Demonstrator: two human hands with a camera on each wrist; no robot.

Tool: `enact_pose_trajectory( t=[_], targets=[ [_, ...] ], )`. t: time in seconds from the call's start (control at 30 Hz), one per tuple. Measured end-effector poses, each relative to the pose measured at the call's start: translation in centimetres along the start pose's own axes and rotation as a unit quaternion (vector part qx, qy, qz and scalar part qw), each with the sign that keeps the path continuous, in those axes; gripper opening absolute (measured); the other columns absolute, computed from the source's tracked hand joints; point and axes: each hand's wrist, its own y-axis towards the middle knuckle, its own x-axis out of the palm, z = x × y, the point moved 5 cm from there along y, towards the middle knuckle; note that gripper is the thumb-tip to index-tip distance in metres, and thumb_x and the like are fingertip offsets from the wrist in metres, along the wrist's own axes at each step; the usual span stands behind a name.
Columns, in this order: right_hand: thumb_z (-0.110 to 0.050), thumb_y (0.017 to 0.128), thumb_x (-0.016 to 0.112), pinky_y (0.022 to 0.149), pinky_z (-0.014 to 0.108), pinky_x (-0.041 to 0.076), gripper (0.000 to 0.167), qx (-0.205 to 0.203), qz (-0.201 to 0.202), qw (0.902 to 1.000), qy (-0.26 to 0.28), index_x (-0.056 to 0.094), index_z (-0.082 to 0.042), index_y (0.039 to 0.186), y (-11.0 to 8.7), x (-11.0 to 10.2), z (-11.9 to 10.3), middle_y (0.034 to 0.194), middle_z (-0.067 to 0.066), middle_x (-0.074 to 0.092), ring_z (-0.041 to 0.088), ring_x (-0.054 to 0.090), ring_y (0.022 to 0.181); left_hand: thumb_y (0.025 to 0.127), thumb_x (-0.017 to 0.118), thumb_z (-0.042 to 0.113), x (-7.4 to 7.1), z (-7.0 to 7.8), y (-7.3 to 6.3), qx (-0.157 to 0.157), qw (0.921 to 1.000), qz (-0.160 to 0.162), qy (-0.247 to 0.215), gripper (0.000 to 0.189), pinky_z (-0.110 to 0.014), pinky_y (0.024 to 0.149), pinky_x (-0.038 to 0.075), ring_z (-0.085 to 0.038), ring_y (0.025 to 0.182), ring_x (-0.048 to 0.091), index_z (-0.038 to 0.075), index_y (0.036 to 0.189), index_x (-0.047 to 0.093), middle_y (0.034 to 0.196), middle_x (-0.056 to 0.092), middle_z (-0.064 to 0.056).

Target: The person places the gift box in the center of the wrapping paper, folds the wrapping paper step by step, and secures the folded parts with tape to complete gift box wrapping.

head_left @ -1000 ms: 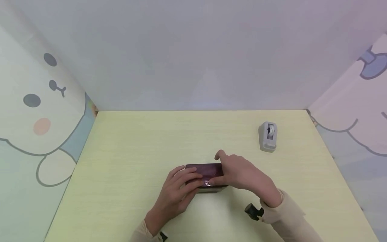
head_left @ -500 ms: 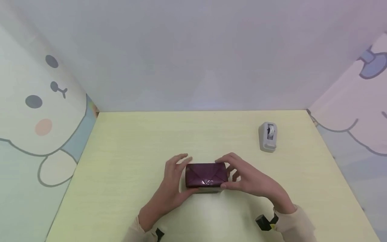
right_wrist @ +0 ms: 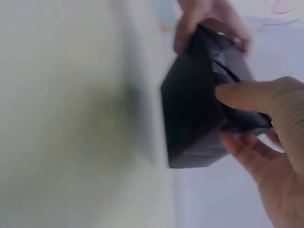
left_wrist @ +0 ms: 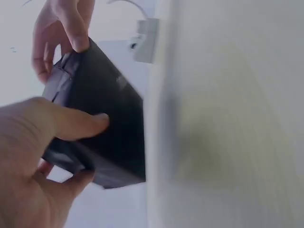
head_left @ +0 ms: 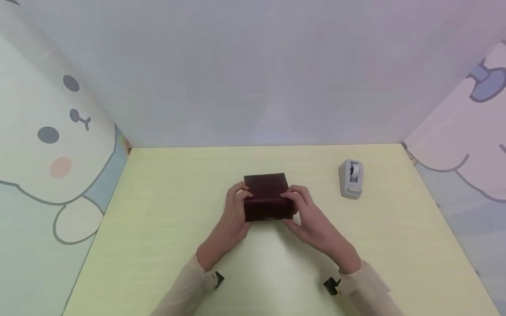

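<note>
A dark purple wrapped box (head_left: 266,186) is tilted between both hands near the middle of the table. At its left end the left hand (head_left: 235,213) grips it, with fingers over the upper edge and the thumb on the near face. My right hand (head_left: 310,216) holds the opposite end the same way. In the left wrist view the box (left_wrist: 107,114) shows a dark broad face with the left thumb across it. The right wrist view has folded, creased wrapping on one end of the box (right_wrist: 190,104); its underside is hidden in the head view.
A grey tape dispenser (head_left: 350,179) with a roll in it stands at the back right of the pale yellow table (head_left: 178,184). Behind rises a plain grey-white wall (head_left: 253,74). Panels with cartoon prints flank both sides.
Both hands have taken hold of the box's ends and moved it away from the body. It has turned from lying flat to tilted, and its folded end has gone from the head view.
</note>
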Motion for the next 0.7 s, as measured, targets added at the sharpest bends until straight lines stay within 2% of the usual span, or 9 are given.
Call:
enact_pose_trajectory(
  t=[0.1, 0.17, 0.3, 0.43, 0.53, 0.7],
  targets=[
    [0.005, 0.077, 0.087, 0.079, 0.030, 0.059, 0.069, -0.003, 0.028, 0.9990, -0.034, 0.050, 0.000, 0.134, 0.1, 1.6, 1.5, 0.136, 0.017, 0.046, 0.018, 0.062, 0.101, 0.067, 0.068, -0.027, 1.4, -1.1, 0.8, -0.010, 0.9998, -0.005, 0.017, 0.077, -0.050, 0.113, 0.044, -0.039, 0.142, 0.033, 0.005, 0.128, 0.032, 0.143, 0.029, -0.024],
    [0.005, 0.077, 0.087, 0.084, 0.034, 0.062, 0.066, 0.006, 0.035, 0.9980, -0.053, 0.049, 0.000, 0.132, 0.1, 2.5, 2.4, 0.136, 0.018, 0.046, 0.024, 0.063, 0.107, 0.068, 0.066, -0.027, 2.2, -1.7, 1.1, -0.018, 0.9994, -0.018, 0.025, 0.076, -0.049, 0.112, 0.045, -0.039, 0.142, 0.033, 0.006, 0.126, 0.031, 0.143, 0.026, -0.024],
    [0.005, 0.083, 0.082, 0.093, 0.042, 0.061, 0.056, 0.032, 0.028, 0.9966, -0.071, 0.049, -0.002, 0.127, 0.3, 3.8, 3.6, 0.135, 0.016, 0.045, 0.030, 0.062, 0.120, 0.077, 0.077, -0.016, 3.0, -2.5, 1.5, -0.047, 0.9973, -0.051, 0.025, 0.068, -0.047, 0.111, 0.047, -0.040, 0.141, 0.037, 0.007, 0.124, 0.034, 0.143, 0.024, -0.022],
    [0.007, 0.088, 0.077, 0.092, 0.040, 0.061, 0.046, 0.046, 0.009, 0.9964, -0.071, 0.049, -0.005, 0.123, 0.4, 4.6, 4.0, 0.131, 0.014, 0.046, 0.029, 0.062, 0.118, 0.081, 0.084, -0.007, 3.2, -3.0, 1.4, -0.083, 0.9943, -0.067, 0.005, 0.064, -0.046, 0.112, 0.048, -0.039, 0.140, 0.040, 0.006, 0.123, 0.037, 0.144, 0.023, -0.020],
    [0.009, 0.087, 0.076, 0.093, 0.040, 0.061, 0.046, 0.051, 0.004, 0.9967, -0.063, 0.049, -0.005, 0.122, 0.3, 4.9, 4.0, 0.130, 0.014, 0.046, 0.029, 0.063, 0.117, 0.082, 0.082, -0.007, 3.1, -3.2, 1.3, -0.108, 0.9916, -0.070, -0.012, 0.069, -0.044, 0.109, 0.051, -0.040, 0.140, 0.044, 0.004, 0.131, 0.035, 0.147, 0.020, -0.023],
    [0.011, 0.090, 0.071, 0.094, 0.041, 0.060, 0.043, 0.062, 0.002, 0.9970, -0.046, 0.049, -0.005, 0.124, 0.1, 5.0, 4.1, 0.131, 0.014, 0.046, 0.030, 0.062, 0.120, 0.087, 0.077, -0.007, 3.3, -3.9, 0.8, -0.163, 0.9814, -0.086, -0.054, 0.088, -0.044, 0.099, 0.058, -0.043, 0.139, 0.049, 0.010, 0.152, 0.019, 0.159, 0.012, -0.027]
  ],
)
